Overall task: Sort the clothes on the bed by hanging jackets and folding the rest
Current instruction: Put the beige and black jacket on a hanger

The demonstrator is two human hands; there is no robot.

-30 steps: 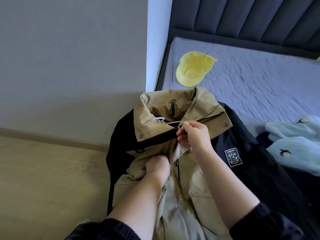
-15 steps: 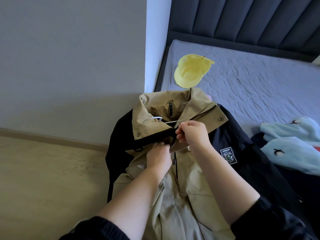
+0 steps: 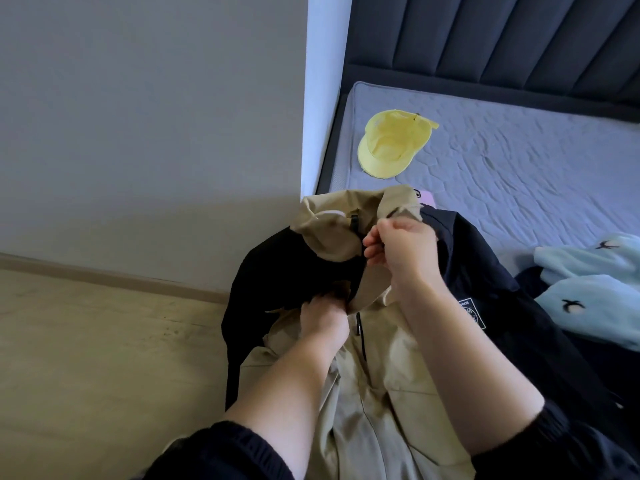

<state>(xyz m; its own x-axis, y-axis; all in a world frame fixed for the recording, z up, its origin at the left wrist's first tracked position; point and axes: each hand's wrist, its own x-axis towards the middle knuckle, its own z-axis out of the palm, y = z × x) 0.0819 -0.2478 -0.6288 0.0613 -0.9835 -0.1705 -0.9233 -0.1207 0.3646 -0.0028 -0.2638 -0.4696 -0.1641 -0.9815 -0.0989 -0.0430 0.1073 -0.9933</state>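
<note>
At the bed's [image 3: 519,174] corner I see my right hand [image 3: 405,251] fingers pinching the tan-and-black zip jacket's [image 3: 398,393] collar, left hand [image 3: 323,320] clenched on its chest fabric, yellow cloth cap [image 3: 391,143] beyond on the grey mattress.

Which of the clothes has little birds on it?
The light blue garment at the bed's right edge. The tan-and-black jacket has only a square patch, and the yellow cap looks plain.

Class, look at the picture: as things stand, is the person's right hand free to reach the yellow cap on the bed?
Probably not yet. The right hand is gripping the jacket collar. The mattress between it and the yellow cap looks bare, so only the grip hinders it.
</note>
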